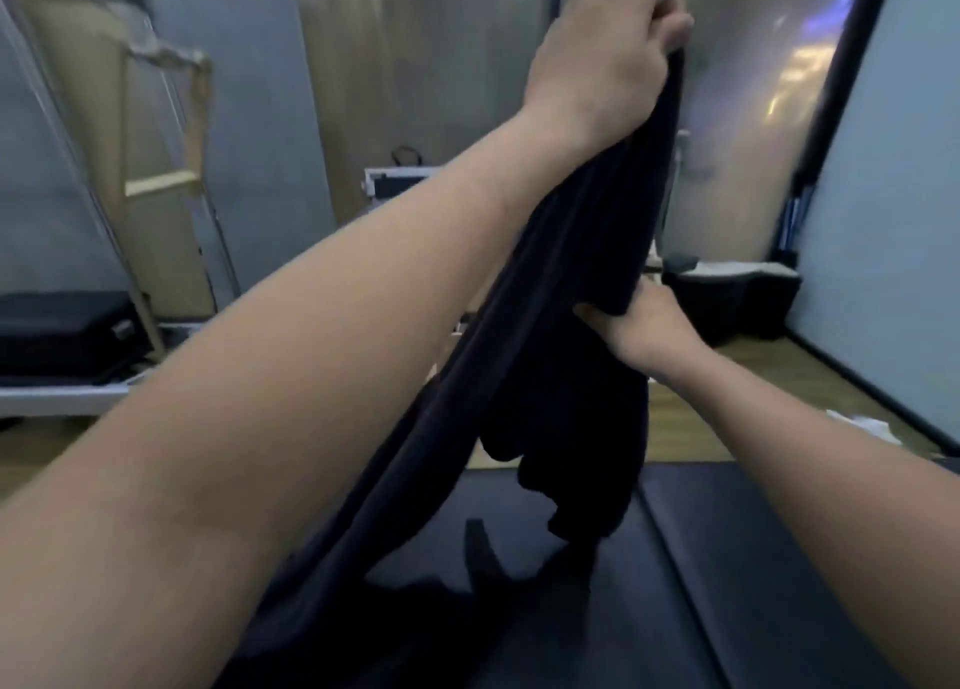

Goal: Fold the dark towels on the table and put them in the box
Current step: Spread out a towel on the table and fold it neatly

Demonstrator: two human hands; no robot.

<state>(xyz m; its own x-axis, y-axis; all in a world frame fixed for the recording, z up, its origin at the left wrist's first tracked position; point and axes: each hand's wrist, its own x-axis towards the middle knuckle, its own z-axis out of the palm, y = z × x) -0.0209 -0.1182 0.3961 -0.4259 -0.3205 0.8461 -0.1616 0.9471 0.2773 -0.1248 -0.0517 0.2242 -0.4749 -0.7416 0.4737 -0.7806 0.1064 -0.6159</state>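
Note:
A dark towel (566, 356) hangs in the air above the black table (753, 558). My left hand (602, 49) is raised high at the top and grips the towel's upper end in a closed fist. Lower and to the right, my right hand (644, 325) pinches a fold along the towel's right edge. The cloth drapes down from both hands, and its lower end trails onto the table toward the bottom left. More dark cloth (415, 600) lies bunched on the table under it. No box can be made out.
A dark container (737, 299) with something pale inside stands on the floor at the right by a light wall panel. A silver-edged case (395, 184) sits behind my left arm. A black case (62, 330) rests on a low white platform at the left. White scraps (862, 423) lie on the wooden floor.

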